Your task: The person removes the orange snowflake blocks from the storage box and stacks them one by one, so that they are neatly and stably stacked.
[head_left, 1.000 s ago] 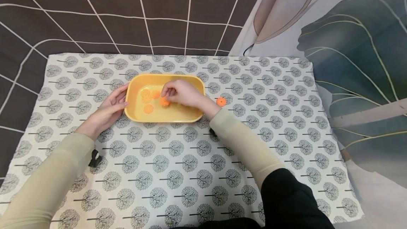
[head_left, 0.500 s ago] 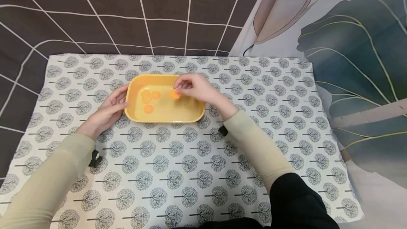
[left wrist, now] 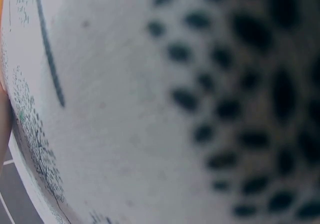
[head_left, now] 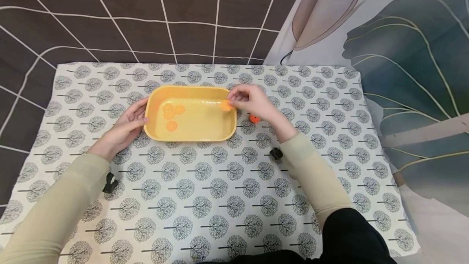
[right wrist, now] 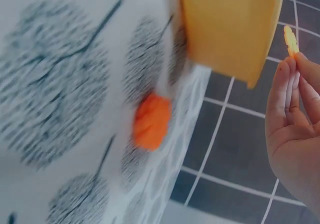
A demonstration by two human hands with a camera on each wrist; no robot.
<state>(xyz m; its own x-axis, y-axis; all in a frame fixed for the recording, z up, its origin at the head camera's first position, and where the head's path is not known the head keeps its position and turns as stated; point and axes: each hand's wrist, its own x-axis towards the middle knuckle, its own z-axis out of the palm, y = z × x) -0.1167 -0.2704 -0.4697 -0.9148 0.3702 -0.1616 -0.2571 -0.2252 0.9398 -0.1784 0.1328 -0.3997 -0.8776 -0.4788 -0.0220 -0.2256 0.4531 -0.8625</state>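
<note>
A yellow rectangular tub (head_left: 190, 137) stands on the cloth in the head view. Several flower-shaped carrot slices (head_left: 171, 126) lie at its left side. My left hand (head_left: 126, 123) holds the tub's left end, thumb at the rim and the other fingers along the outer wall. Over the tub's right rim, my right hand (head_left: 253, 100) pinches another carrot slice (head_left: 226, 105) between thumb and fingertips. The right wrist view shows this slice edge-on, raised above the table. A thicker orange carrot piece (head_left: 254, 119) rests on the cloth right of the tub, partly covered by the right hand.
A white cloth with grey trees (head_left: 205, 223) covers the table. Black wrist gear (head_left: 276, 153) shows beside the right sleeve, and similar gear (head_left: 110, 183) beside the left. A dark curtain with white lines (head_left: 190, 7) hangs behind the table.
My right hand has moved right, carrying the carrot slice from the tub's middle to its right rim. The left hand and the tub have stayed in place.
</note>
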